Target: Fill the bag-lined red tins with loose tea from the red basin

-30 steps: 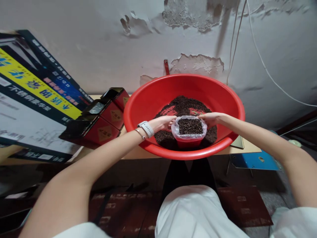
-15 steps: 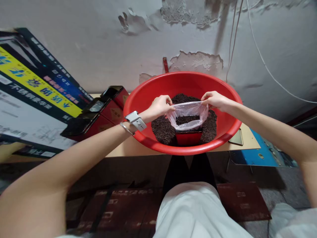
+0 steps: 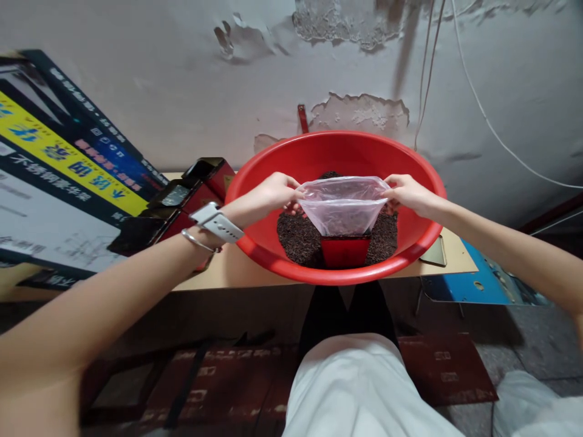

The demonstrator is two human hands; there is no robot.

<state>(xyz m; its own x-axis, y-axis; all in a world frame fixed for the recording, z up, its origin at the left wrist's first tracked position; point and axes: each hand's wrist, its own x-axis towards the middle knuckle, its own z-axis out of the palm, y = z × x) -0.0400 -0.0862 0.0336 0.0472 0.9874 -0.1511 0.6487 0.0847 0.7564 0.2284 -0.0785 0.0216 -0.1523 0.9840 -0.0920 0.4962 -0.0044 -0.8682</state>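
Observation:
A clear plastic bag (image 3: 344, 215) rises out of a small red tin (image 3: 345, 252), its mouth stretched wide from side to side. My left hand (image 3: 279, 193) pinches the bag's left corner, and my right hand (image 3: 407, 193) pinches its right corner. The tin stands inside a large red basin (image 3: 255, 243), among dark loose material (image 3: 298, 240) that looks like tea leaves. What lies inside the bag is hidden by its front wall.
Several red and black tins (image 3: 200, 194) stand left of the basin, beside a large printed carton (image 3: 68, 164). A metal lid (image 3: 435, 252) lies to the right on the table (image 3: 223, 270). A peeling wall (image 3: 182, 79) is behind; a blue board (image 3: 473, 282) is at right.
Both hands have moved apart, pulling the bag's mouth from a rounded opening into a wide, flattened one. The bag's front edge has risen, hiding the dark material inside.

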